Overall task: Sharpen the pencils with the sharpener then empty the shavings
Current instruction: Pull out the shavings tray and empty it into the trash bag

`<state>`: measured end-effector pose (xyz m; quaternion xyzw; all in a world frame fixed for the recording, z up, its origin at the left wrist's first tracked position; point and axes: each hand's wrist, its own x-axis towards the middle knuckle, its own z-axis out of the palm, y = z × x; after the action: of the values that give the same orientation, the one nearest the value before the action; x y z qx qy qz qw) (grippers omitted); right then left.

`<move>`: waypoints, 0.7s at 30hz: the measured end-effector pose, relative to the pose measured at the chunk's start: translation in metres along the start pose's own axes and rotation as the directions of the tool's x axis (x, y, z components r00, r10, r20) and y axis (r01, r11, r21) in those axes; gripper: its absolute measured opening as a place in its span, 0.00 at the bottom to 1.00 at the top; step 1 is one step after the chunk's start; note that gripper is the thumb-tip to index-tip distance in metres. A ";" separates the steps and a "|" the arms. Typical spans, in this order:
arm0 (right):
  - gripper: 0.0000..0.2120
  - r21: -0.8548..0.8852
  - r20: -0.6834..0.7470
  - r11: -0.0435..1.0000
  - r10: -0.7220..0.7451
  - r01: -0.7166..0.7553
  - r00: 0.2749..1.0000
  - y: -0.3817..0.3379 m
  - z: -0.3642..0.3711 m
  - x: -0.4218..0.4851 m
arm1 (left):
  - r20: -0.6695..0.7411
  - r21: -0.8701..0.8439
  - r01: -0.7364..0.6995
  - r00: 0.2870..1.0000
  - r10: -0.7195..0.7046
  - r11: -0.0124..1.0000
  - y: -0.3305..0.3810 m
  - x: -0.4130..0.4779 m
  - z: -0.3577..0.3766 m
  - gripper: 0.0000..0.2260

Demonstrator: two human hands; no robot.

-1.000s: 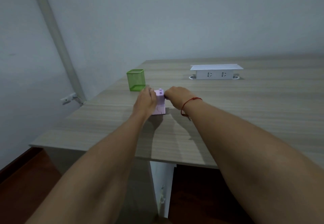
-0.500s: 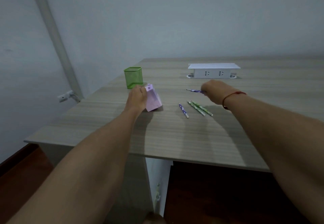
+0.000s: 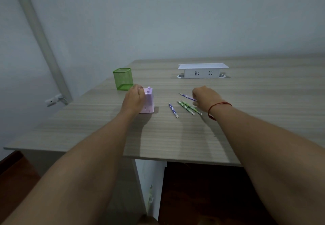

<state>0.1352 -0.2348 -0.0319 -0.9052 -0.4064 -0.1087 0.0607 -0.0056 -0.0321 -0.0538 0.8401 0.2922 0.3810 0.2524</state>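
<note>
"Grey wall, wood-look table [image 3: 175, 136], nothing fancy. Your left hand [image 3: 133, 99] is wrapped round the lilac sharpener [image 3: 149, 101], which stands upright on the table near the green cup [image 3: 123, 78], on your side of it. Guessing you grip it like that so it won't skid when a pencil goes in?"

"Yep, that's how I read you too. Your right hand [image 3: 204, 97] pinches the purple pencil [image 3: 186, 96] up off the table, dark tip aimed left at the sharpener, so you look lined up to feed it in. I can't see the hole from here though. The rest lie between your hands: the second purple pencil [image 3: 173, 110] and the green pencils [image 3: 185, 108], those two side by side. Handy spot, you only have to reach down for the next one."

"So what's different from before?"

"Half a second back your sharpener was tipped on an edge, and now it sits flat on its base. A full second back both your hands were at it and no pencils showed at all. The held pencil is roughly where it was half a second ago, well apart from the sharpener. No shavings showing, so I'd say emptying is a long way off."
</note>
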 end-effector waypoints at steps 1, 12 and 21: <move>0.12 -0.001 0.000 1.000 0.002 -0.002 1.000 0.001 0.002 -0.001 | 0.002 0.000 -0.001 1.000 0.001 1.000 0.000 0.000 0.000 0.15; 0.13 -0.001 -0.021 1.000 0.021 -0.021 1.000 -0.001 0.006 0.001 | -0.016 -0.022 0.009 1.000 -0.009 1.000 -0.001 0.000 0.002 0.15; 0.12 -0.041 0.028 0.998 0.057 -0.056 0.998 -0.005 0.012 0.007 | -0.014 -0.046 0.006 1.000 -0.007 0.999 -0.001 -0.002 0.001 0.20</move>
<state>0.1375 -0.2239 -0.0421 -0.9188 -0.3792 -0.1019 0.0398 -0.0060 -0.0326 -0.0559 0.8304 0.2879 0.3926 0.2710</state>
